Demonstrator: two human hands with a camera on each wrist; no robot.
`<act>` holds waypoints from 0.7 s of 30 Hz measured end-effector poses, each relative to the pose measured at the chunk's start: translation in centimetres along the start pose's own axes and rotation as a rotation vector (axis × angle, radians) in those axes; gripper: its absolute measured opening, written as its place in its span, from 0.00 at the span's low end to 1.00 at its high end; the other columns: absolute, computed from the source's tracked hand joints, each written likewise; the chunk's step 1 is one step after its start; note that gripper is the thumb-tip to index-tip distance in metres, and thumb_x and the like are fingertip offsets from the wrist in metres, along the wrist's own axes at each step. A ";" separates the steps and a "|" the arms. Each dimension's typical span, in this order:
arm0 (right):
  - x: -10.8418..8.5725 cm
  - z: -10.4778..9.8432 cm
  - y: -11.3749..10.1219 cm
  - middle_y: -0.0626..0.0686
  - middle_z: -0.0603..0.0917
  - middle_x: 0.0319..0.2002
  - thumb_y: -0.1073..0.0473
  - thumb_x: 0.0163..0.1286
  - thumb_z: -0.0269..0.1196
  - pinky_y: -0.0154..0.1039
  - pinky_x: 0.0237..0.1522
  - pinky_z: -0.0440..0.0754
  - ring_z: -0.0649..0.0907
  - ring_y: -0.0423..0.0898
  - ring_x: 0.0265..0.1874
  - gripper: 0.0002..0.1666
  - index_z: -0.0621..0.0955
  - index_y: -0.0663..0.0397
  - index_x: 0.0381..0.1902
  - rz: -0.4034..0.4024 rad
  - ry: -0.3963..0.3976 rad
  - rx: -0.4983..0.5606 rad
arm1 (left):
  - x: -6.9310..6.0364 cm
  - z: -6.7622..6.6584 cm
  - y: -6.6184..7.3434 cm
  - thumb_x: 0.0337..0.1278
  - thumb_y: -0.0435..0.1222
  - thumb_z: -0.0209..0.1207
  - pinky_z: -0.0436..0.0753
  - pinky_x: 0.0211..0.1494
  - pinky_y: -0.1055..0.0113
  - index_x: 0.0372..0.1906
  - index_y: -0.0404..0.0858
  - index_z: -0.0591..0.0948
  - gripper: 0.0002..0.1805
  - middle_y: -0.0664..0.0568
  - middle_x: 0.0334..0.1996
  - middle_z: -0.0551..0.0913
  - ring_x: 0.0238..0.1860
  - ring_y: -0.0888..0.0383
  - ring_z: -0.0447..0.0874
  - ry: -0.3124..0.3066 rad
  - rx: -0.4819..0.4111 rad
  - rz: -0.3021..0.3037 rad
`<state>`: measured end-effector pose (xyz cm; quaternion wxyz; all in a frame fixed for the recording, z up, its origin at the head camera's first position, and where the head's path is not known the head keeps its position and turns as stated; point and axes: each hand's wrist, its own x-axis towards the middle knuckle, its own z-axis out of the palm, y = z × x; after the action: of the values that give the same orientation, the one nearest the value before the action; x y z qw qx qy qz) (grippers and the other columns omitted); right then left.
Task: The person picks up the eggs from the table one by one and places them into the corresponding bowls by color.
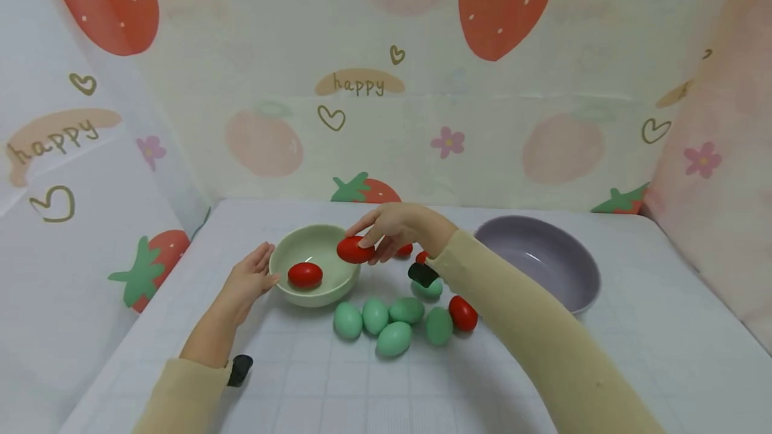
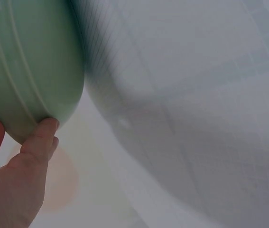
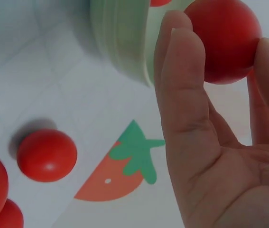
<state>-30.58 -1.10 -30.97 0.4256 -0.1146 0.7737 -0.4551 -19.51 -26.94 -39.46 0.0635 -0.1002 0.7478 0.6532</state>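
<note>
My right hand (image 1: 401, 225) pinches a red egg (image 1: 354, 250) between thumb and fingers, over the right rim of a pale green bowl (image 1: 316, 297). In the right wrist view the held egg (image 3: 229, 42) shows close up. Another red egg (image 1: 305, 275) lies inside the bowl. At the bowl's left side my left hand (image 1: 248, 280) holds its edge. The left wrist view shows that hand's fingers (image 2: 39, 140) against the outer wall. Several green eggs (image 1: 394, 339) lie in front and to the right of the bowl, beside a red egg (image 1: 463, 313).
A purple bowl (image 1: 525, 246) stands at the right, partly behind my right sleeve (image 1: 519, 320). More red eggs (image 3: 47, 155) lie on the white tablecloth (image 1: 344, 394), partly hidden by my right hand in the head view. A strawberry-printed curtain (image 1: 512, 92) hangs behind the table.
</note>
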 end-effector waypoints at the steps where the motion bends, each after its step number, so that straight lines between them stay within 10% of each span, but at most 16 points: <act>1: 0.1 0.1 -0.1 0.58 0.80 0.51 0.67 0.68 0.62 0.41 0.38 0.84 0.85 0.55 0.33 0.22 0.80 0.52 0.59 -0.008 -0.009 0.001 | 0.0 0.0 0.0 0.64 0.18 0.47 0.55 0.72 0.53 0.76 0.34 0.37 0.43 0.42 0.76 0.40 0.75 0.48 0.38 0.000 -0.002 0.001; 21: 3.2 3.7 -1.2 0.54 0.84 0.45 0.67 0.68 0.61 0.37 0.29 0.81 0.86 0.53 0.31 0.21 0.82 0.52 0.58 -0.100 -0.147 -0.088 | 0.0 0.2 0.0 0.65 0.18 0.47 0.54 0.73 0.53 0.76 0.35 0.37 0.43 0.43 0.76 0.39 0.76 0.49 0.37 0.005 -0.031 -0.011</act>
<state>-30.00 -5.82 -32.60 0.4523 -0.2047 0.7530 -0.4320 -19.51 -26.79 -39.52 0.0638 -0.1069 0.7373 0.6640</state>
